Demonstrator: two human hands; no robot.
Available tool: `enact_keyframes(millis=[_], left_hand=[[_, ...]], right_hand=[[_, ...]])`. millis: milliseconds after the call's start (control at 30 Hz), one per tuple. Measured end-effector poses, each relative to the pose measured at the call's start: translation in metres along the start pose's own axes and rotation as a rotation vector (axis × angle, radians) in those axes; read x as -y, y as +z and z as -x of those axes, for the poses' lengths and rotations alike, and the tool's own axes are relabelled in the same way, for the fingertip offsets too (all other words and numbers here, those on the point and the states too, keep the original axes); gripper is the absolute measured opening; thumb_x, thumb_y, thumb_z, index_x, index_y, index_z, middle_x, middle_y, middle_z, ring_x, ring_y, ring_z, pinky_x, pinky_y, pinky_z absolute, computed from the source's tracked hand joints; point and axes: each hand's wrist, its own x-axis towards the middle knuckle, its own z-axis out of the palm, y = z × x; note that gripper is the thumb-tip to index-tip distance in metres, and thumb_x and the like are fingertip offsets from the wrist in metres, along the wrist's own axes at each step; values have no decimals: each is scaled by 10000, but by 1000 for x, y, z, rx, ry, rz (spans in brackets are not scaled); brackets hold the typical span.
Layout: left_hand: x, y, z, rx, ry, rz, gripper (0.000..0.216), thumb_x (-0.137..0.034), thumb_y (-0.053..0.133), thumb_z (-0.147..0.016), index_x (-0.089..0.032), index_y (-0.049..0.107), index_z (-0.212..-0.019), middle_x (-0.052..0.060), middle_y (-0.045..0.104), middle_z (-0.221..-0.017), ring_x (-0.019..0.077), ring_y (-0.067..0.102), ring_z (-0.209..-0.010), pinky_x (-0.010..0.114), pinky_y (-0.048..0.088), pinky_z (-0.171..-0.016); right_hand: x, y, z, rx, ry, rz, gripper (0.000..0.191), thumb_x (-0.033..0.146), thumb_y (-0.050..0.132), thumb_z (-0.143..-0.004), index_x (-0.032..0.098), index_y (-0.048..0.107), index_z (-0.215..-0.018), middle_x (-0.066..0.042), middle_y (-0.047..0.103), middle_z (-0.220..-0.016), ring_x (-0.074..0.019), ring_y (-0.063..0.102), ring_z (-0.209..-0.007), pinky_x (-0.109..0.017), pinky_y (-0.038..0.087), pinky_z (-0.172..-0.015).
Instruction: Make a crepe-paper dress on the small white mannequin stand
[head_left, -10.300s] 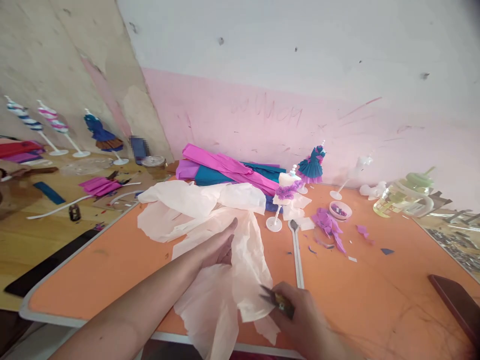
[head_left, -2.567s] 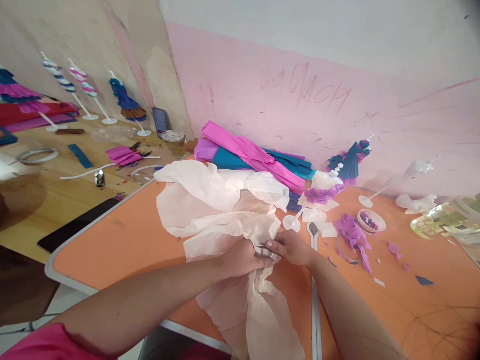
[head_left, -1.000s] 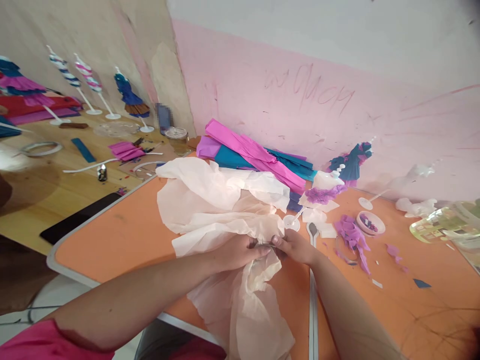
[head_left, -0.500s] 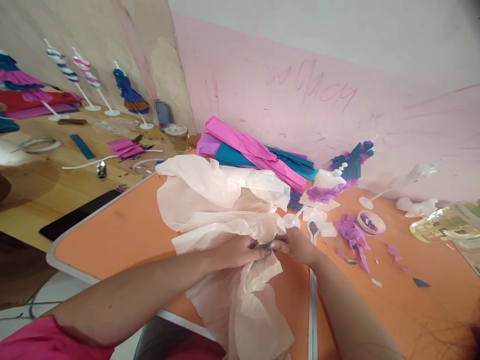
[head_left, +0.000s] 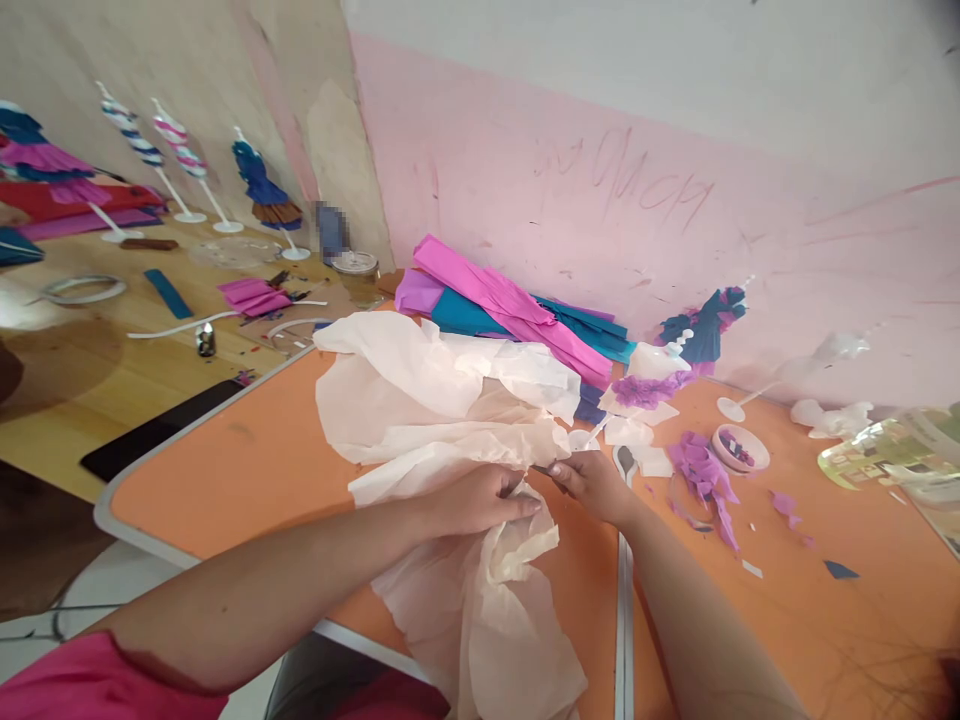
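My left hand is closed on thin, crumpled white tissue paper at the middle of the orange table. The paper spreads in folds beyond the hand, and a loose end hangs over the near table edge. Just right of it, my right hand is closed in a pinch beside the gathered paper. A small dark shape shows at its fingertips; I cannot make out what it is. Behind the right hand a small white dress form with a purple ruffle leans on its stand.
Rolled pink paper and teal paper lie along the wall. To the right are purple scraps, a small bowl and a dark-blue dressed form. Leftward, a wooden table holds several dressed forms, a tape roll and a black slab.
My right hand has moved slightly right, opening a small gap from my left hand. The left hand stays on the white paper.
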Motion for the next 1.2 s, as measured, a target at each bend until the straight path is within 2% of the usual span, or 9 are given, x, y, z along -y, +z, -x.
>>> enact_keyframes(millis=[233, 467, 700, 933, 1033, 1133, 1200], left_hand=[[-1, -4, 0, 91, -3, 28, 503, -651, 522, -858, -182, 503, -677, -42, 424, -621, 125, 438, -620, 250, 326, -601], [-5, -1, 1, 59, -53, -37, 525, -682, 563, -816, -182, 534, -659, -39, 462, -622, 134, 475, -638, 255, 333, -606], [-1, 1, 1, 93, -82, -2, 508, -681, 624, -765, -186, 557, -676, -20, 523, -640, 167, 521, -653, 285, 350, -605], [0, 2, 1, 113, -66, 24, 423, -624, 656, -769, -203, 670, -812, 10, 663, -779, 222, 621, -804, 306, 417, -709], [-2, 2, 1, 114, -61, 17, 439, -632, 631, -785, -193, 645, -788, 0, 622, -733, 196, 590, -748, 293, 396, -669], [-2, 1, 1, 114, -29, -2, 474, -641, 596, -807, -182, 562, -692, -24, 510, -641, 150, 505, -649, 278, 350, -618], [1, 1, 0, 84, 10, -27, 526, -648, 584, -811, -177, 467, -610, -34, 409, -585, 127, 431, -588, 279, 305, -581]], right_hand=[[9, -6, 5, 185, 55, -78, 712, 708, 247, -964, 165, 643, -729, 3, 505, -616, -131, 493, -619, -269, 378, -638], [13, -3, 6, 264, 105, -56, 687, 749, 353, -914, 172, 642, -679, 25, 408, -554, -126, 441, -576, -270, 327, -604], [12, -7, 6, 297, 138, -81, 706, 724, 339, -933, 139, 612, -646, -6, 471, -557, -139, 478, -573, -295, 348, -604], [15, 3, 3, 286, 43, -93, 603, 694, 437, -910, 170, 529, -627, 9, 466, -574, -127, 430, -595, -284, 327, -600], [14, 3, 2, 279, 49, -98, 584, 688, 434, -913, 185, 476, -621, 22, 426, -573, -118, 397, -586, -275, 309, -579], [11, -1, 4, 252, 76, -84, 597, 689, 444, -908, 191, 416, -581, 32, 376, -552, -108, 359, -561, -276, 294, -568], [12, -4, 8, 226, 78, -108, 599, 697, 409, -913, 187, 466, -602, 25, 405, -561, -113, 378, -565, -276, 316, -574]])
